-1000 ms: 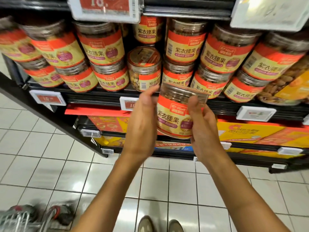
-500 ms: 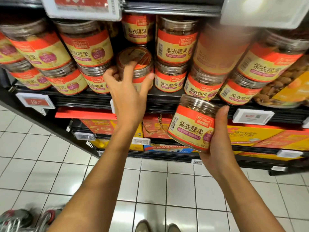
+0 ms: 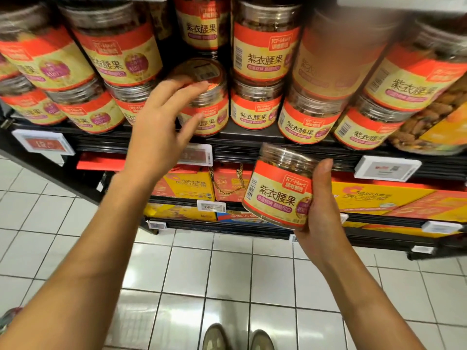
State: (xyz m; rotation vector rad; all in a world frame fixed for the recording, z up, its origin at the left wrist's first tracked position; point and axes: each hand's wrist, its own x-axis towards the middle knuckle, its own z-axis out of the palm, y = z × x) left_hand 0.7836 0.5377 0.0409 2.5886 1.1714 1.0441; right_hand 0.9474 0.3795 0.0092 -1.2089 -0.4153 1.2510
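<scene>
My right hand [image 3: 321, 218] grips a clear plastic jar [image 3: 275, 195] with an orange and yellow label, tilted, in front of the lower shelf. On the upper shelf [image 3: 252, 144] stands a single jar [image 3: 213, 107] of the same kind, with nothing stacked on it. My left hand [image 3: 161, 127] reaches to that jar. Its fingertips lie on the near edge of the lid and the thumb is spread in front of the label. The fingers are nearly straight and do not close round the jar.
Matching jars [image 3: 257, 56] fill the upper shelf, stacked two high on both sides. Price tags [image 3: 386, 168] clip to the shelf edges. Yellow and orange boxes [image 3: 374, 198] sit on the lower shelf. Below are white floor tiles and my shoes [image 3: 237, 337].
The jar went from both hands to my right hand alone, and moved down and to the right. My left hand let go of it and reached up to the single jar on the shelf.
</scene>
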